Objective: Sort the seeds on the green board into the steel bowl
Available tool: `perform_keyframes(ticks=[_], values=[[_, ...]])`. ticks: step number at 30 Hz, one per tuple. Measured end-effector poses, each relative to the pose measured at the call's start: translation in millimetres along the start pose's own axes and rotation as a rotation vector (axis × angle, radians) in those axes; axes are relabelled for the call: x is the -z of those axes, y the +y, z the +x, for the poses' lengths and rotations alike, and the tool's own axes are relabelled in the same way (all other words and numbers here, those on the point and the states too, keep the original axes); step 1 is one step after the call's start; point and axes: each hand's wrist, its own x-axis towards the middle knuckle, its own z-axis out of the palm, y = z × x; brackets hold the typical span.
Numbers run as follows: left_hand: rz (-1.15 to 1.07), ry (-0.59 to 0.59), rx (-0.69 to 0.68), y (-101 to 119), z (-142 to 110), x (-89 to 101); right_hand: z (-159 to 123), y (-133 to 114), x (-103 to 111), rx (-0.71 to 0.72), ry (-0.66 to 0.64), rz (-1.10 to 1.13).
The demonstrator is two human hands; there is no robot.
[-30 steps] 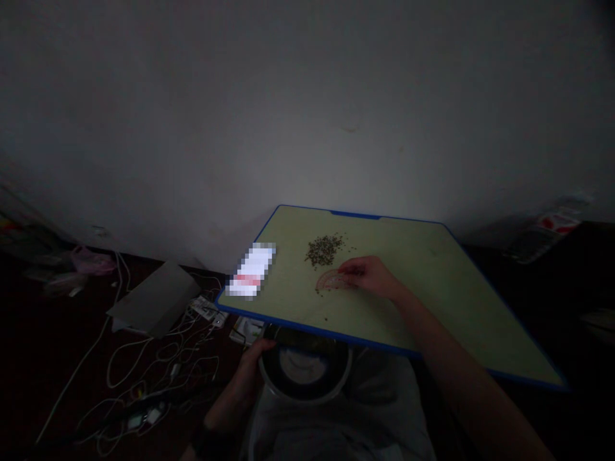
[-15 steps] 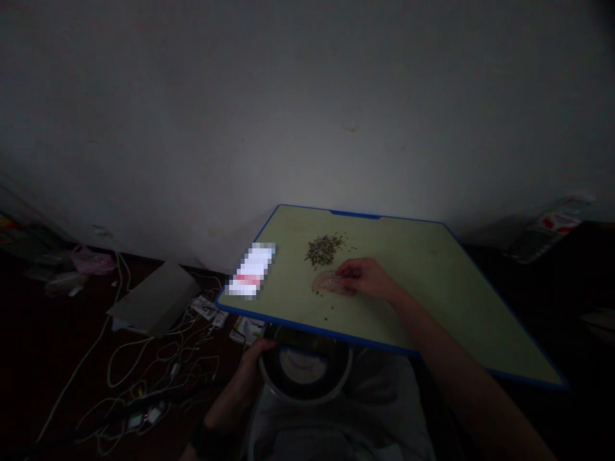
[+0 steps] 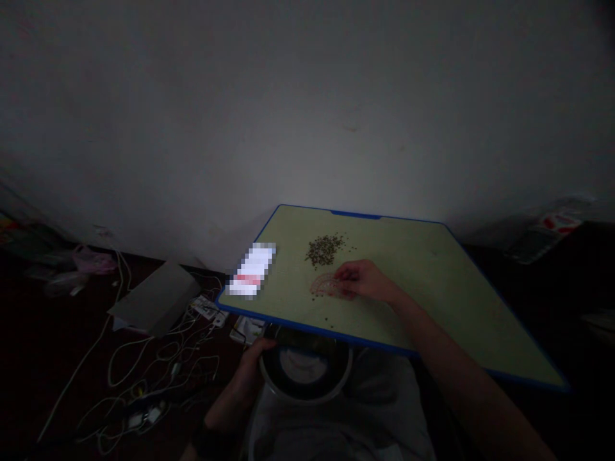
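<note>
My right hand [image 3: 362, 280] pinches a clear protractor with red markings [image 3: 323, 284] by its right side, low over the pale green table top [image 3: 423, 269]. Just beyond the protractor lies a loose heap of small dark grains [image 3: 325, 249]; their kind is too small to make out. A few stray grains lie near the protractor and toward the near edge. Below that edge, my left hand [image 3: 257, 358] grips the left rim of a round metal bowl [image 3: 307, 398], its thumb over the rim. The table hides the far part of the bowl, which sits at my lap.
A lit phone [image 3: 251, 271], blurred out, lies at the table's left. The wall [image 3: 307, 115] stands behind the table. On the floor at left are tangled cables [image 3: 163, 358], a grey flat box [image 3: 156, 298] and a pink plastic bag [image 3: 93, 259]. A package [image 3: 552, 227] is at far right.
The protractor and my right hand have shifted very slightly left and nearer. A couple of stray grains have moved toward the near edge. My left hand and the bowl stay in place.
</note>
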Motion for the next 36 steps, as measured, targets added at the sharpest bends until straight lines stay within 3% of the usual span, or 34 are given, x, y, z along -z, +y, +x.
perform_keyframes(ticks=[4,11,18,25,36], values=[[0.034,0.082,0.035,-0.7,6.4,0.8,0.8,3.7,-0.6,-0.039,-0.023,0.066],[0.065,0.030,0.015,-1.0,7.6,2.7,-1.0,4.5,-1.9,-0.073,-0.067,0.126],[0.046,0.002,0.081,-2.7,10.9,7.9,-1.4,2.0,-1.8,-0.063,-0.070,0.078],[0.066,-0.021,0.030,0.0,1.7,0.6,-2.7,-0.2,-3.0,-0.052,-0.060,0.064],[0.009,0.011,0.052,-1.2,3.5,0.3,-3.7,-2.6,-9.7,0.109,-0.036,-0.179]])
